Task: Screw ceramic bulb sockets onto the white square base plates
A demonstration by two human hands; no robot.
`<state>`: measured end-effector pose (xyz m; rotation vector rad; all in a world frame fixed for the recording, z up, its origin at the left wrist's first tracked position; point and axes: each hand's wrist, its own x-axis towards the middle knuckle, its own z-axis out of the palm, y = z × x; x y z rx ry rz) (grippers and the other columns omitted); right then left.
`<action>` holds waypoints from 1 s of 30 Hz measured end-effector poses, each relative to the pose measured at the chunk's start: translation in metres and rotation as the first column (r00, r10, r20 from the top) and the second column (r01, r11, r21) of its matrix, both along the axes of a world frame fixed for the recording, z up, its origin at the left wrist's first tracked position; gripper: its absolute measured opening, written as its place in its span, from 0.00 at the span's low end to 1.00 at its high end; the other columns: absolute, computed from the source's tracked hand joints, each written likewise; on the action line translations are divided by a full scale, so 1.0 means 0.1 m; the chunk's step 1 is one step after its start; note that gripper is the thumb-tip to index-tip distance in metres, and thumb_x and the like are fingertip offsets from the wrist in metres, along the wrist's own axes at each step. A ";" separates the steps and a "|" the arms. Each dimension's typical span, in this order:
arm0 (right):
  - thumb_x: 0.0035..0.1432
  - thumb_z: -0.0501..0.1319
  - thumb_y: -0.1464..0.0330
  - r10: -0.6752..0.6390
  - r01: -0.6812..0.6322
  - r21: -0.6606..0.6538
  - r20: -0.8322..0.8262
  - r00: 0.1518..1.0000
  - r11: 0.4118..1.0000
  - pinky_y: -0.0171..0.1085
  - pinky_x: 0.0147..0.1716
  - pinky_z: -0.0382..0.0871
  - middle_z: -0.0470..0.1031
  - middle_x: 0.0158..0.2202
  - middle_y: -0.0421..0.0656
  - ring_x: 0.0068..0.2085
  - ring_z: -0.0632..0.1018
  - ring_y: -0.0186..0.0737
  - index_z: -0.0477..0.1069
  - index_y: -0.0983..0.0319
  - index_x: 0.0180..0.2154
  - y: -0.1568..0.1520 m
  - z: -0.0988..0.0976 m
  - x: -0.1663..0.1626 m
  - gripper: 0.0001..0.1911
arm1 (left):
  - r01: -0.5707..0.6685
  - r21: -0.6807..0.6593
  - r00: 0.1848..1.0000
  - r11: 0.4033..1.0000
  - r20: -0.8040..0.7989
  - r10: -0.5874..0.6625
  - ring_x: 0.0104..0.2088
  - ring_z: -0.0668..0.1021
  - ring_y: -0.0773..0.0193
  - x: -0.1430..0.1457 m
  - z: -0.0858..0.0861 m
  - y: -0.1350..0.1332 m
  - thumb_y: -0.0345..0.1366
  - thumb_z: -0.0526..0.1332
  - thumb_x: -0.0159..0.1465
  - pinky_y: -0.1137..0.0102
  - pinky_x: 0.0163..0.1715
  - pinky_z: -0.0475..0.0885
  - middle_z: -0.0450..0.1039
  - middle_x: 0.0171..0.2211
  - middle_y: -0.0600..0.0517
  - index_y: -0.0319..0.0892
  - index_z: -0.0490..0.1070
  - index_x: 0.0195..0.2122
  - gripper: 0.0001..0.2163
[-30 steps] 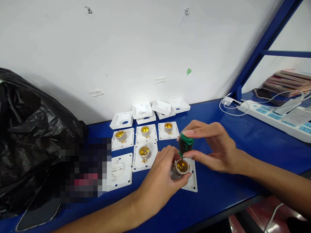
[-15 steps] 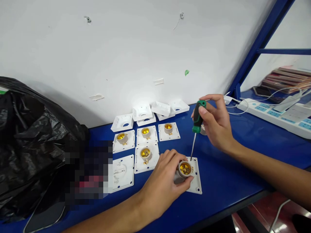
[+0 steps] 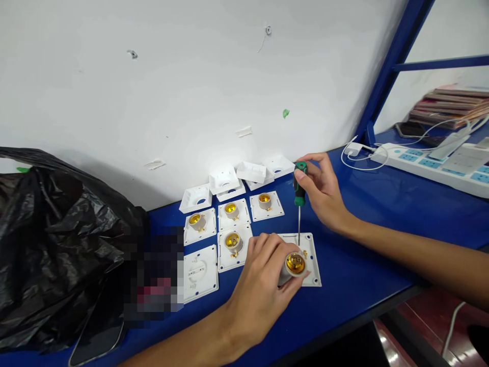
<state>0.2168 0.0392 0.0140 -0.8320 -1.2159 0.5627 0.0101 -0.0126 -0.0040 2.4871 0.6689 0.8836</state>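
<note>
My left hand [image 3: 263, 278] is wrapped round a lamp socket [image 3: 294, 265] with a brass inside, tilted on its white square plate [image 3: 311, 255] on the blue bench. My right hand [image 3: 324, 191] pinches the green-and-black handle of a screwdriver [image 3: 299, 196]. The shaft points straight down and its tip meets the plate just behind the socket.
Several more white plates with brass sockets [image 3: 234, 242] lie in rows to the left, with a blank plate [image 3: 199, 270] beside them. White back boxes [image 3: 225, 181] are piled by the wall. A black plastic bag [image 3: 57, 244] fills the left. A power strip [image 3: 428, 171] lies far right.
My right hand lifted the screwdriver out of the socket, swung it up and right, then brought its tip down on the plate behind the socket. My left hand tilted the socket.
</note>
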 end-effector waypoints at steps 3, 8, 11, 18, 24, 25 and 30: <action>0.68 0.64 0.59 -0.057 0.057 0.032 -0.021 0.998 0.998 0.32 0.21 0.64 0.64 0.32 0.35 0.28 0.67 0.33 0.62 0.52 0.48 0.04 0.04 0.06 0.13 | 0.004 0.035 0.998 0.999 -0.060 -0.002 0.43 0.72 0.56 0.00 0.00 0.01 0.33 0.73 0.66 0.62 0.46 0.64 0.72 0.42 0.52 0.44 0.69 0.48 0.15; 0.68 0.64 0.57 -0.118 0.120 0.092 -0.028 0.993 0.989 0.32 0.24 0.67 0.62 0.34 0.36 0.30 0.68 0.33 0.61 0.52 0.49 0.14 0.04 0.16 0.15 | 0.064 0.138 0.979 0.988 -0.199 -0.035 0.44 0.74 0.55 0.04 0.01 0.01 0.42 0.72 0.67 0.60 0.48 0.65 0.76 0.42 0.52 0.43 0.69 0.50 0.16; 0.68 0.64 0.57 -0.115 0.115 0.104 -0.003 0.993 0.988 0.32 0.24 0.67 0.63 0.35 0.37 0.31 0.69 0.32 0.61 0.52 0.50 0.17 -0.01 0.17 0.15 | 0.067 0.182 0.966 0.981 -0.260 -0.017 0.43 0.76 0.55 0.06 0.02 0.00 0.44 0.70 0.69 0.59 0.49 0.66 0.76 0.42 0.52 0.42 0.69 0.49 0.16; 0.68 0.64 0.59 -0.108 0.101 0.102 0.062 0.992 0.990 0.33 0.25 0.65 0.64 0.36 0.38 0.33 0.70 0.34 0.62 0.53 0.51 0.18 -0.08 0.12 0.16 | -0.055 0.267 0.960 0.962 -0.251 0.124 0.44 0.77 0.54 0.08 0.03 -0.02 0.40 0.69 0.70 0.58 0.48 0.68 0.77 0.44 0.50 0.42 0.69 0.52 0.15; 0.66 0.65 0.59 -0.147 0.138 0.135 0.061 0.987 0.981 0.35 0.29 0.68 0.64 0.38 0.38 0.37 0.71 0.36 0.63 0.53 0.51 0.18 -0.02 0.20 0.16 | -0.188 0.346 0.925 0.919 -0.252 0.284 0.50 0.77 0.50 0.21 0.10 0.06 0.39 0.66 0.73 0.54 0.53 0.66 0.78 0.47 0.47 0.41 0.70 0.53 0.13; 0.66 0.65 0.58 -0.156 0.147 0.138 0.056 0.986 0.979 0.35 0.29 0.68 0.64 0.38 0.38 0.37 0.71 0.36 0.62 0.53 0.51 0.18 0.00 0.21 0.17 | -0.222 0.358 0.913 0.907 -0.250 0.322 0.51 0.76 0.48 0.22 0.10 0.09 0.38 0.66 0.73 0.52 0.54 0.65 0.78 0.48 0.46 0.40 0.70 0.54 0.13; 0.66 0.65 0.57 -0.181 0.176 0.139 0.028 0.983 0.975 0.35 0.28 0.67 0.64 0.39 0.39 0.36 0.71 0.36 0.62 0.52 0.51 0.17 0.03 0.25 0.17 | -0.282 0.402 0.875 0.871 -0.265 0.406 0.50 0.76 0.46 0.20 0.09 0.22 0.38 0.67 0.72 0.49 0.55 0.65 0.78 0.48 0.45 0.39 0.72 0.53 0.13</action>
